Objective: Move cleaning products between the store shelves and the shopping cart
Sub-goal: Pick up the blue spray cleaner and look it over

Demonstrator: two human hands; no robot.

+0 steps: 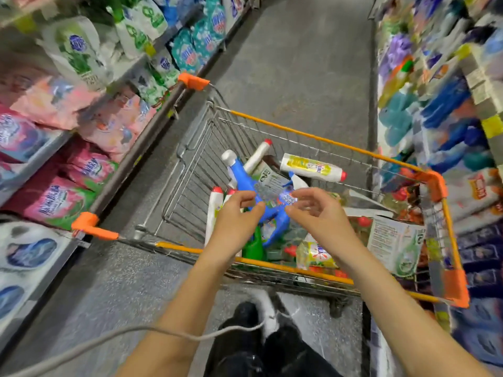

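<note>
Both hands are held low over the shopping cart (313, 136), the left hand (236, 213) and right hand (319, 210) side by side with a small gap between them. Fingers are loosely curled and nothing is seen gripped by either. Just beneath them a blue bottle (241, 176) with a white cap lies slanted on the heap. Contact with its label cannot be told through the blur. Around it are noted a white bottle with a yellow label (310, 167), a green bottle (253, 246) and a carton (394, 243). Pink detergent bags (51, 202) are stacked on the shelves to the left. The step is judged to be the cart end of a transfer, centred on the blue bottle. If it is to be taken out, a firm grip round its body is called for, then a lift clear of the wire rim.
</note>
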